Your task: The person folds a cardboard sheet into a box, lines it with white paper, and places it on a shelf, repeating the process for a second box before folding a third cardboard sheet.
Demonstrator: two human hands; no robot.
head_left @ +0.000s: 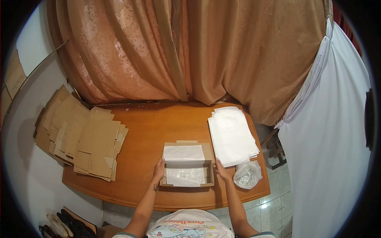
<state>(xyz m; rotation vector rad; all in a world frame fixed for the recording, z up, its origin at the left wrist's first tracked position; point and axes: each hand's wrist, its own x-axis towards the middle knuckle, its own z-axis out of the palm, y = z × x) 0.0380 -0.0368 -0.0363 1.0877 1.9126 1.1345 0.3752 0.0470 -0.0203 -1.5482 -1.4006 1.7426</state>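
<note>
An open cardboard box point(209, 179) stands near the table's front edge, its lid raised at the back. White paper point(183, 154) lies over the inside of the lid and down into the box. On the paper at the bottom is a small greenish-silver item point(183, 175), too small to make out. My left hand point(159, 169) is closed against the box's left side. Beside the right side, my right hand point(221, 170) has its fingers stretched out, with nothing held in it.
Stacked flat cardboard pieces point(91, 139) lie at the table's left. A stack of white paper sheets point(231, 135) is at the right, with a plastic bag point(248, 175) holding small silvery items in front of it. Brown curtains point(246, 51) hang behind the wooden table point(147, 127).
</note>
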